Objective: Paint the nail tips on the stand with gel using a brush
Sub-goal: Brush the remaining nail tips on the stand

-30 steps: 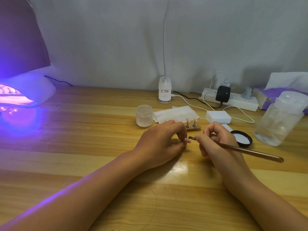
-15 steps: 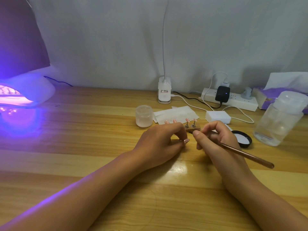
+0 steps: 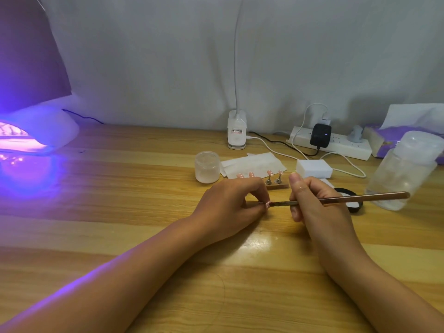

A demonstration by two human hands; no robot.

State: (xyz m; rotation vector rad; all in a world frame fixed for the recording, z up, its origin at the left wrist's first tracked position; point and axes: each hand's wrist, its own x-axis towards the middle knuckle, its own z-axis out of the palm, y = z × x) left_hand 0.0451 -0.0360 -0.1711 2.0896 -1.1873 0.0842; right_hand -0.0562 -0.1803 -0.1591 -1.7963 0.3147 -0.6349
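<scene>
Wooden planks of the table are filling the lower half of the frame, with both forearms reaching in from the bottom edge. Just right of centre, the left hand is curling its fingers and pinching a small pink nail tip between thumb and forefinger. The right hand is gripping a slim brown brush like a pen, its handle running out to the right while its bristle end is touching the pinched tip. Just behind the hands, the wooden stand is sitting on the table, partly hidden by the left knuckles, with more pink tips on metal posts poking above it.

A frosted jar is standing left of the stand, beside a folded white wipe. A white block is lying behind the right hand, and a black lid is resting under the brush handle. At the right edge a clear plastic bottle is standing, with a power strip and a purple tissue pack behind it. A clip lamp base is standing at the back centre. In the upper left a curing lamp is glowing violet.
</scene>
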